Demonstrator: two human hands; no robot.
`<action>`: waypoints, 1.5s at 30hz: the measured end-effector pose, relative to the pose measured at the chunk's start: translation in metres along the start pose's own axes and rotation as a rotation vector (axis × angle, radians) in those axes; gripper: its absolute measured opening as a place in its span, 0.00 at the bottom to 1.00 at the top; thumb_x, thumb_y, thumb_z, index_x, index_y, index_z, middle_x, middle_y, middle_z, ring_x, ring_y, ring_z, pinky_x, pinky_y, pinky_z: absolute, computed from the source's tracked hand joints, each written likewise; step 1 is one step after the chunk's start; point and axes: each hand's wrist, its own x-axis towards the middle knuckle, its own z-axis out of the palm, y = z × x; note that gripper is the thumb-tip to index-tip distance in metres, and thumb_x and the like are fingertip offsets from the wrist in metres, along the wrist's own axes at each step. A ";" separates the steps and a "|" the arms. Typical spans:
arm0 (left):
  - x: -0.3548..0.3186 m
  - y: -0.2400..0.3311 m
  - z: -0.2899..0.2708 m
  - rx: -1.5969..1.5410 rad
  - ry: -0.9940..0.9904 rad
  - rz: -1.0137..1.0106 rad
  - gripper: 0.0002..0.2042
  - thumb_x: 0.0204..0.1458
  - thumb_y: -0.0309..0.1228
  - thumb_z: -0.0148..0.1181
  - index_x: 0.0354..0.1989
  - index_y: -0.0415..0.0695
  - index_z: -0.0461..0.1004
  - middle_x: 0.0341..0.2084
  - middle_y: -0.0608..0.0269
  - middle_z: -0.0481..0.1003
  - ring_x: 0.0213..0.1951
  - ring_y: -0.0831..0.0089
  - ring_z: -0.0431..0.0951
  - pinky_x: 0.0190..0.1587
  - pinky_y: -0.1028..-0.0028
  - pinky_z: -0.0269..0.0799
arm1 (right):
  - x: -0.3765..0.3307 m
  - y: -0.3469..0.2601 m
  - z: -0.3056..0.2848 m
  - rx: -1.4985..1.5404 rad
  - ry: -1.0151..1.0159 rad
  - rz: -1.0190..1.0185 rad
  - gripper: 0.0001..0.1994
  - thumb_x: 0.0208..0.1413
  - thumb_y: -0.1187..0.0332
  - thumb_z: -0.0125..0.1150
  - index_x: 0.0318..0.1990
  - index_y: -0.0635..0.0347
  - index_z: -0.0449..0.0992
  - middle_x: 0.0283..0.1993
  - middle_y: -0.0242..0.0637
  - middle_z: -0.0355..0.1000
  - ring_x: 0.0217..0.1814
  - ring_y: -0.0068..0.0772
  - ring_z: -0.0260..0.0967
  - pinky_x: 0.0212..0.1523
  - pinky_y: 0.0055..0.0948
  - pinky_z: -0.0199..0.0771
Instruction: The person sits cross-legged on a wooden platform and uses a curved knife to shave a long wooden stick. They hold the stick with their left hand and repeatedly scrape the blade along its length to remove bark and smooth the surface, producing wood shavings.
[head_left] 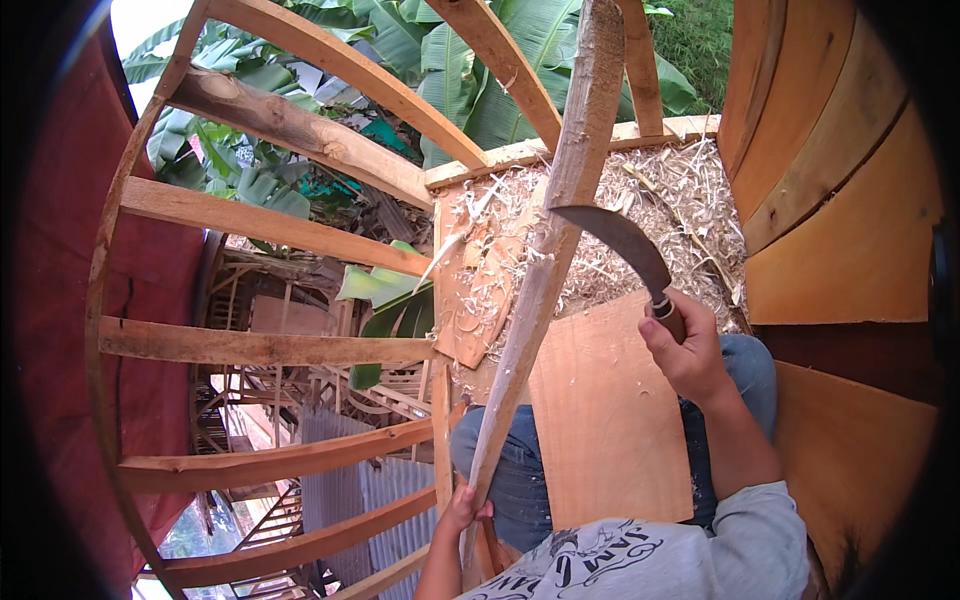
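Note:
A long, pale wooden pole slants upward in front of me, from near my left hip to the top of the view. Low down, my left hand is wrapped round its near end. In my right hand is a sickle with a dark curved blade and a wooden handle. The blade's tip touches the pole's right side above the middle, where the surface looks freshly scraped. A flat plywood board rests on my lap, its lower edge against my shirt.
Curly wood shavings cover the floor ahead. On the left runs a slatted wooden railing, with banana leaves and corrugated sheets beyond it. Plank walls rise close on my right. Red cloth hangs at the far left.

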 end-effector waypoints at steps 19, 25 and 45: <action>-0.001 -0.006 -0.002 0.053 -0.019 0.023 0.46 0.38 0.77 0.37 0.23 0.34 0.71 0.11 0.60 0.67 0.14 0.77 0.64 0.16 0.78 0.56 | -0.004 0.007 0.024 -0.342 -0.558 0.167 0.13 0.55 0.64 0.57 0.23 0.64 0.70 0.14 0.26 0.58 0.19 0.14 0.55 0.20 0.23 0.54; -0.004 0.008 0.004 0.106 -0.003 0.044 0.46 0.38 0.77 0.36 0.20 0.34 0.72 0.10 0.62 0.67 0.14 0.76 0.65 0.16 0.78 0.57 | -0.002 0.009 0.022 -0.141 -0.272 0.221 0.14 0.55 0.63 0.57 0.24 0.65 0.70 0.14 0.27 0.57 0.19 0.17 0.54 0.21 0.25 0.55; -0.002 -0.002 0.004 0.055 0.040 0.046 0.46 0.35 0.77 0.42 0.26 0.34 0.72 0.13 0.59 0.70 0.15 0.77 0.66 0.16 0.79 0.58 | -0.005 0.011 0.027 -0.147 -0.400 0.162 0.14 0.55 0.65 0.57 0.23 0.64 0.69 0.15 0.21 0.56 0.18 0.12 0.50 0.18 0.22 0.50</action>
